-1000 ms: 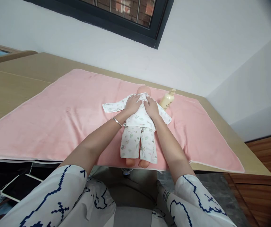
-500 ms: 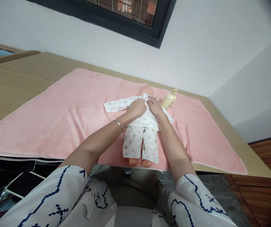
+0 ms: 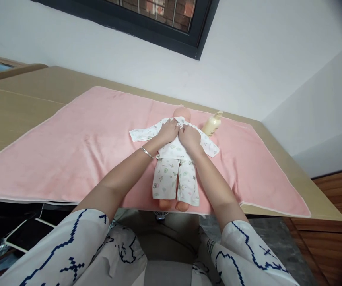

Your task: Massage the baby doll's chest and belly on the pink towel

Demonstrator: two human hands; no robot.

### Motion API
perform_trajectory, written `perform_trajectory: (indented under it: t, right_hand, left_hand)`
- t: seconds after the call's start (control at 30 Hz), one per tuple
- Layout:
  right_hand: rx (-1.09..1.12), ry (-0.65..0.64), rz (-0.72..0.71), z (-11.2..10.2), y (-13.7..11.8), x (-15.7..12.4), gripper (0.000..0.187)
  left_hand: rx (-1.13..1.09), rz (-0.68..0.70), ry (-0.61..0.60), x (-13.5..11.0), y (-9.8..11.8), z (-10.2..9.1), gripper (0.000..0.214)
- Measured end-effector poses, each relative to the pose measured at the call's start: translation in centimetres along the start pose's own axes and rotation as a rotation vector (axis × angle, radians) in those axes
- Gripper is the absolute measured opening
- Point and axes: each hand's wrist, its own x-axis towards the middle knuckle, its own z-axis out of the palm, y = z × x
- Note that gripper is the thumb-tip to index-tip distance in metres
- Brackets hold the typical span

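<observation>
A baby doll (image 3: 182,113) lies on its back, its head toward the wall and its bare feet toward me. It wears a white printed long-sleeved shirt (image 3: 173,151) and matching trousers (image 3: 165,180). Both hands meet at the upper chest, just below the collar. My left hand (image 3: 168,132), with a silver bracelet on its wrist, has its fingers bent on the shirt front. Beside it, my right hand (image 3: 190,138) is curled, gripping the cloth near the middle. The fingertips and the fastening under them are mostly hidden. Both shirt sleeves are spread outward.
A pale yellow pump bottle (image 3: 212,125) stands right of the doll's head. Under everything lies a pink blanket (image 3: 69,143) on a wooden table (image 3: 24,95). The wall and a dark-framed window (image 3: 189,39) are behind. A wooden-railed frame (image 3: 12,73) stands at far left.
My right hand has curled and shifted slightly down and left at the chest. My left hand has moved a little up and left, its fist loosening. The right-side sleeve now shows more.
</observation>
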Motion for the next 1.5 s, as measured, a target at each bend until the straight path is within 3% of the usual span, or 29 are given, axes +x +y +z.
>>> perform_trajectory:
  t: [0.13, 0.23, 0.9, 1.1, 1.23, 1.33, 1.5]
  right_hand:
    - [0.135, 0.001, -0.078, 1.0, 2.9, 1.8, 0.046]
    - [0.175, 0.024, -0.058, 1.9, 4.0, 2.4, 0.054]
    - [0.162, 0.041, -0.041, 2.0, 3.4, 1.9, 0.054]
    - [0.148, 0.061, -0.086, 1.4, 3.5, 1.8, 0.047]
    - [0.216, -0.026, -0.175, 0.4, 4.7, 2.2, 0.043]
    - [0.151, -0.058, -0.166, -0.2, 4.3, 1.9, 0.042]
    - [-0.149, 0.0, -0.053, -0.2, 0.8, 0.2, 0.045]
  left_hand:
    - [0.042, -0.021, -0.002, -0.5, 0.8, 0.2, 0.05]
    - [0.044, -0.03, 0.009, -0.7, 1.1, 0.2, 0.051]
    - [0.037, -0.032, 0.008, -0.4, 0.5, 0.5, 0.051]
    - [0.045, -0.02, -0.047, -1.1, 3.2, -0.7, 0.047]
    - [0.035, -0.088, -0.07, -1.5, 4.6, -1.5, 0.04]
    - [-0.011, -0.081, -0.09, -1.1, 3.4, -1.6, 0.038]
    - [-0.002, -0.027, -0.081, -0.3, 0.8, -1.0, 0.042]
